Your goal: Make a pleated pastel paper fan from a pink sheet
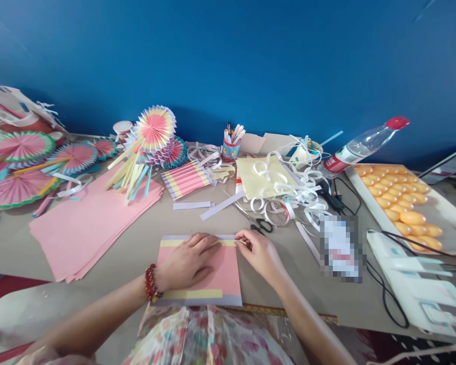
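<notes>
A pink sheet of paper [227, 276] lies in front of me, with lilac and yellow bands along its far and near edges. My left hand [192, 261] rests flat on it, fingers stretched over the far yellow band. At the sheet's far right corner, my right hand [259, 255] is closed, thumb and forefinger pinching the end of the yellow paper strip [228, 243]. The near yellow strip [197, 294] stops short of the sheet's right edge. Black-handled scissors [263, 225] lie just beyond my right hand.
Stacked pink sheets [95, 223] and folded paper fans [155, 129] are at left. A pleated sheet [186, 180], curled white strips [273, 203] and a pen cup [231, 148] sit farther back. At right are a bottle [359, 147], a tray of orange oval pieces [450, 223] and a power strip [406, 284].
</notes>
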A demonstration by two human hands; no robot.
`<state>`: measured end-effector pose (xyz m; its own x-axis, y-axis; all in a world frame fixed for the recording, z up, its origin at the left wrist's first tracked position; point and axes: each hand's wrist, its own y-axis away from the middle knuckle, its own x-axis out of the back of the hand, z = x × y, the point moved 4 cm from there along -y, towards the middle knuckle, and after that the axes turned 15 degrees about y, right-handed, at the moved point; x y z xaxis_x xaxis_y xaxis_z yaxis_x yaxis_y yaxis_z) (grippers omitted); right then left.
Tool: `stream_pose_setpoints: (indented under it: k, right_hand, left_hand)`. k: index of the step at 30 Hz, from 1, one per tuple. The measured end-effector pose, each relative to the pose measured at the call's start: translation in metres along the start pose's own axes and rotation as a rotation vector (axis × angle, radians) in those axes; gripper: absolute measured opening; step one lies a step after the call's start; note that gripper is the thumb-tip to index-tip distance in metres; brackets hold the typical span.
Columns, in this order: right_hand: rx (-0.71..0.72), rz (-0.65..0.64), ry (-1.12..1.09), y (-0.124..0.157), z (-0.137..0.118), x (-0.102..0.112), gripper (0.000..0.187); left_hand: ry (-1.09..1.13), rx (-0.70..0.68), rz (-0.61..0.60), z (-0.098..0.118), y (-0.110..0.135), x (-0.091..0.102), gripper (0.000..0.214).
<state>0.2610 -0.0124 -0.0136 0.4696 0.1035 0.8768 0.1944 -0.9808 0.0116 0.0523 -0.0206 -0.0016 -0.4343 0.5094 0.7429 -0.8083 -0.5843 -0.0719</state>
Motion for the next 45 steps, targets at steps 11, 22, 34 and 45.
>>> stream_pose_setpoints:
  k: [11,22,34,45]
  right_hand:
    - [-0.018,-0.004,0.042,-0.001,-0.002,-0.001,0.009]
    - [0.000,0.016,0.066,0.000,-0.006,0.001,0.009]
    - [0.026,0.083,0.106,0.002,-0.012,0.003,0.012]
    - [0.031,0.072,0.093,0.002,-0.009,0.002,0.012]
  left_hand:
    - [0.004,0.006,-0.003,0.000,0.000,0.000,0.057]
    - [0.009,0.003,-0.005,-0.001,0.000,-0.001,0.057]
    - [0.062,-0.008,0.064,-0.002,0.003,0.004,0.070]
    - [-0.010,-0.036,0.013,0.007,0.000,0.001,0.071]
